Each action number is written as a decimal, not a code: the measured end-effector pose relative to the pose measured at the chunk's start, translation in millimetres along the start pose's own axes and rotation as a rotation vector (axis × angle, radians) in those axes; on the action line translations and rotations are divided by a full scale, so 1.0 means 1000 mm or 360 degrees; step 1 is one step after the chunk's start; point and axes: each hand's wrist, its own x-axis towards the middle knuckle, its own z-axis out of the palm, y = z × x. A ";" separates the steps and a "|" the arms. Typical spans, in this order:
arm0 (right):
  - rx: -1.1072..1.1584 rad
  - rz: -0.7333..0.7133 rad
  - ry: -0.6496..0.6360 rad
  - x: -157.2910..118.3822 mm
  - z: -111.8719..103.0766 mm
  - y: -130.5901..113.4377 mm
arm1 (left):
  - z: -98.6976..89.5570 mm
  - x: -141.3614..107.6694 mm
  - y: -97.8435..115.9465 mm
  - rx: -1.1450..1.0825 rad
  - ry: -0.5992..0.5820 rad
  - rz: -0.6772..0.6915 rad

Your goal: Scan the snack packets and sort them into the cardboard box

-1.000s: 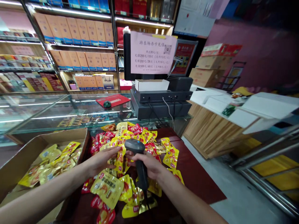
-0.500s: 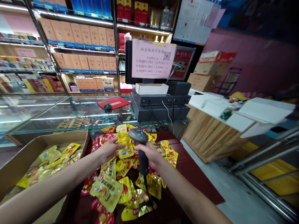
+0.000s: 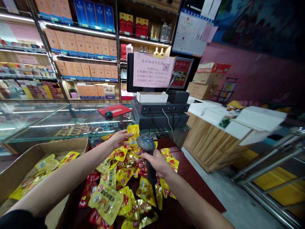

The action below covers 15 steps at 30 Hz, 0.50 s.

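Observation:
My left hand pinches the edge of a small yellow snack packet, which is held up above the pile. In my right hand is a black barcode scanner, gripped by its handle with its head beside the packet and a small blue light on top. Its cable hangs down over the packets. Beneath both hands, yellow, gold and red packets lie heaped on a dark red table. More yellow packets lie in an open cardboard box to the left.
Behind the pile stand a glass display counter, a red mat with a mouse, and a monitor above dark grey cash-register units. A wood-sided counter and metal rails are on the right.
My left hand has lifted the yellow packet up and away. My right hand with the scanner has shifted slightly right. The camera view has tilted up a little.

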 end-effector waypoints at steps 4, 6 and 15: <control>-0.0129 0.0184 -0.0033 -0.004 0.007 0.008 | 0.007 0.011 0.016 -0.0013 -0.0033 0.0031; -0.0210 0.0175 -0.0032 -0.004 0.008 0.013 | 0.010 0.012 0.019 -0.0017 -0.0055 0.0050; -0.0258 0.0045 -0.0038 -0.002 0.006 0.016 | 0.009 0.009 0.014 0.0031 -0.0027 0.0076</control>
